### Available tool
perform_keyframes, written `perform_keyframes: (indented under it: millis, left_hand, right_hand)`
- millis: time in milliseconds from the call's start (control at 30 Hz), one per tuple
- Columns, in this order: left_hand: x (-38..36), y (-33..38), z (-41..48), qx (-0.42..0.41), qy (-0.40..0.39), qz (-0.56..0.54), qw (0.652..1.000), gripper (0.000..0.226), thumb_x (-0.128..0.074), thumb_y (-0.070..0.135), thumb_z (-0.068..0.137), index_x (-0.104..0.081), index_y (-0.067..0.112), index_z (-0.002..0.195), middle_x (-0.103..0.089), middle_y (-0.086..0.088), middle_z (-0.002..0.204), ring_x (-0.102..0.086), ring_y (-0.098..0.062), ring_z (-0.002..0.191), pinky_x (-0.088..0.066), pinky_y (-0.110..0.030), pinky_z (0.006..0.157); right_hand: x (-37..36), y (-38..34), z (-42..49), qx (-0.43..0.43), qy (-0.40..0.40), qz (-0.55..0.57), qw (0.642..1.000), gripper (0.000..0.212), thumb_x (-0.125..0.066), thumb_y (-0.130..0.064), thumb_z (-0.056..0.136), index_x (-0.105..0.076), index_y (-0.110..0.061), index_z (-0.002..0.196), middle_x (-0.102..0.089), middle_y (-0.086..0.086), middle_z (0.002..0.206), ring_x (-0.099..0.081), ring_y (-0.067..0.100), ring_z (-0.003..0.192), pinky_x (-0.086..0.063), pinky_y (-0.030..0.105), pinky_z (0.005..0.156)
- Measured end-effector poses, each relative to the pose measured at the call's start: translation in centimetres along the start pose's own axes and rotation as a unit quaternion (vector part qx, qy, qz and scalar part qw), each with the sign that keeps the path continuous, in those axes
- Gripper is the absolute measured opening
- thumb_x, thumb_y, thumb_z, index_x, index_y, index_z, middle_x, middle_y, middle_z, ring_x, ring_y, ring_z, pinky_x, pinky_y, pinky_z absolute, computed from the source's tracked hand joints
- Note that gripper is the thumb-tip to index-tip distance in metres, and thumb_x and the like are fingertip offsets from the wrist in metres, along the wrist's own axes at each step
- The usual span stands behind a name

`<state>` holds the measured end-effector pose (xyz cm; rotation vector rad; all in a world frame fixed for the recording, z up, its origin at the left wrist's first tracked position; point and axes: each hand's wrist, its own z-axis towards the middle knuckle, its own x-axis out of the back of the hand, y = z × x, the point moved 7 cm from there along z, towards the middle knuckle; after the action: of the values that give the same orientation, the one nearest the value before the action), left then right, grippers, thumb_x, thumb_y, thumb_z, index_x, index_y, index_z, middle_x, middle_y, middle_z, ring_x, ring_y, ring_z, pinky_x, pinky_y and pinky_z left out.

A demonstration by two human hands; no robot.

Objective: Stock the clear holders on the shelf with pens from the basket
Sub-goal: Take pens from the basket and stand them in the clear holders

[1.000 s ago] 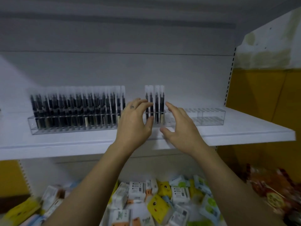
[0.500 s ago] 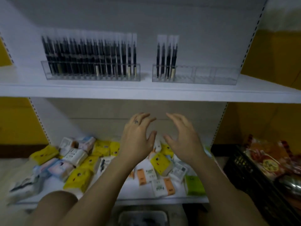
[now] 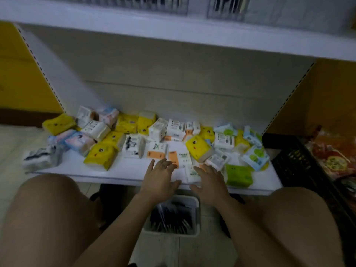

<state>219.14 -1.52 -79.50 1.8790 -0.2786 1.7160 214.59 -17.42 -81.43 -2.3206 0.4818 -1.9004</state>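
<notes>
Head: left hand (image 3: 158, 180), right hand (image 3: 211, 182), fingers (image 3: 154, 165) spread empty, above basket (image 3: 196, 214), tissue packs (image 3: 198, 149) ahead.

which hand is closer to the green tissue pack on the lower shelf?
Right. The right hand hovers just left of the green tissue pack; the left hand is farther left, beyond it.

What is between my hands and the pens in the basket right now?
Nothing visible. The left hand and right hand hover open over the lower shelf front edge, and the open-topped basket of pens sits uncovered on the floor below them.
</notes>
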Motion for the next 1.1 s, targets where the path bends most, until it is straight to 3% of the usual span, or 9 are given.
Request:
perform_keyframes:
  millis: [167, 267, 400, 500, 667, 767, 900, 967, 1100]
  left_hand:
    - [-5.0, -1.7, -1.4, 0.053, -0.064, -0.043, 0.996, 0.06, -0.048, 0.055, 0.089, -0.042, 0.024, 0.14, -0.041, 0.003, 0.148, -0.024, -0.02, 0.143, -0.012, -0.048, 0.119]
    - [-7.4, -2.8, -2.2, 0.079, -0.101, -0.054, 0.99, 0.056, -0.05, 0.055, 0.087, -0.048, 0.025, 0.135, -0.048, 0.0, 0.142, -0.035, -0.022, 0.135, -0.023, -0.047, 0.114]
    - [-10.0, -4.1, -3.1, 0.11, -0.157, -0.101, 0.976, 0.046, -0.052, 0.049, 0.088, -0.052, 0.027, 0.129, -0.055, -0.003, 0.133, -0.048, -0.025, 0.123, -0.037, -0.045, 0.106]
    - [-12.3, -5.1, -3.6, 0.124, -0.196, -0.112, 0.966, 0.035, -0.053, 0.04, 0.092, -0.056, 0.025, 0.123, -0.062, -0.006, 0.12, -0.057, -0.02, 0.101, -0.046, -0.031, 0.083]
    - [-16.9, -6.2, -3.3, 0.163, -0.277, -0.126, 0.938, 0.038, -0.052, 0.033, 0.095, -0.054, 0.013, 0.127, -0.061, -0.01, 0.117, -0.06, -0.021, 0.1, -0.053, -0.031, 0.085]
    - [-19.5, -5.6, -3.0, 0.172, -0.293, -0.143, 0.93, 0.035, -0.05, 0.032, 0.096, -0.055, 0.012, 0.124, -0.061, -0.011, 0.117, -0.059, -0.023, 0.103, -0.052, -0.035, 0.089]
    - [-23.1, -5.4, -4.1, 0.192, -0.313, -0.206, 0.907, 0.03, -0.046, 0.033, 0.098, -0.062, 0.013, 0.114, -0.065, -0.009, 0.11, -0.059, -0.02, 0.094, -0.047, -0.026, 0.079]
    - [-24.1, -5.9, -5.1, 0.214, -0.314, -0.246, 0.892, 0.028, -0.045, 0.027, 0.1, -0.064, 0.008, 0.105, -0.066, -0.012, 0.105, -0.06, -0.021, 0.093, -0.042, -0.024, 0.075]
    - [-24.5, -6.5, -5.6, 0.229, -0.296, -0.281, 0.884, 0.024, -0.046, 0.018, 0.099, -0.062, 0.005, 0.112, -0.065, -0.01, 0.111, -0.059, -0.019, 0.097, -0.046, -0.022, 0.083]
  right_hand:
    - [-4.3, 0.4, 0.3, -0.013, -0.051, 0.013, 0.999, 0.07, -0.052, -0.052, 0.091, -0.026, -0.027, 0.151, -0.018, 0.005, 0.159, -0.015, 0.025, 0.146, -0.012, 0.047, 0.117]
    - [-6.5, 0.7, 0.1, -0.014, -0.088, 0.011, 0.996, 0.069, -0.053, -0.051, 0.09, -0.03, -0.024, 0.149, -0.026, 0.007, 0.156, -0.026, 0.027, 0.142, -0.025, 0.045, 0.114]
    - [-8.5, 1.0, -0.1, -0.007, -0.103, 0.039, 0.994, 0.055, -0.059, -0.041, 0.087, -0.044, -0.022, 0.137, -0.049, 0.004, 0.137, -0.049, 0.026, 0.123, -0.046, 0.037, 0.094]
    - [-10.8, 2.4, -0.1, -0.033, -0.171, 0.054, 0.983, 0.037, -0.056, -0.034, 0.089, -0.054, -0.014, 0.119, -0.063, 0.01, 0.111, -0.062, 0.025, 0.092, -0.053, 0.034, 0.072]
    - [-12.9, 3.8, 0.9, -0.063, -0.199, 0.089, 0.974, 0.016, -0.056, -0.021, 0.09, -0.057, -0.013, 0.103, -0.059, 0.004, 0.079, -0.057, 0.017, 0.067, -0.045, 0.023, 0.054]
    - [-15.7, 3.5, 1.5, -0.05, -0.24, 0.102, 0.964, 0.017, -0.053, -0.022, 0.093, -0.06, -0.013, 0.106, -0.061, 0.006, 0.086, -0.057, 0.018, 0.074, -0.046, 0.025, 0.063]
    - [-20.8, 3.6, 1.4, -0.076, -0.313, 0.092, 0.942, 0.022, -0.051, -0.024, 0.096, -0.055, -0.015, 0.076, -0.055, 0.006, 0.076, -0.053, 0.021, 0.074, -0.041, 0.028, 0.063]
    - [-23.3, 3.4, 1.2, -0.083, -0.36, 0.082, 0.926, 0.022, -0.045, -0.022, 0.099, -0.056, -0.012, 0.082, -0.057, 0.011, 0.084, -0.054, 0.024, 0.083, -0.04, 0.035, 0.083]
    - [-25.4, 3.6, 2.4, -0.119, -0.361, 0.068, 0.922, 0.009, -0.05, -0.019, 0.095, -0.049, -0.016, 0.088, -0.049, 0.007, 0.091, -0.045, 0.023, 0.082, -0.038, 0.029, 0.077]
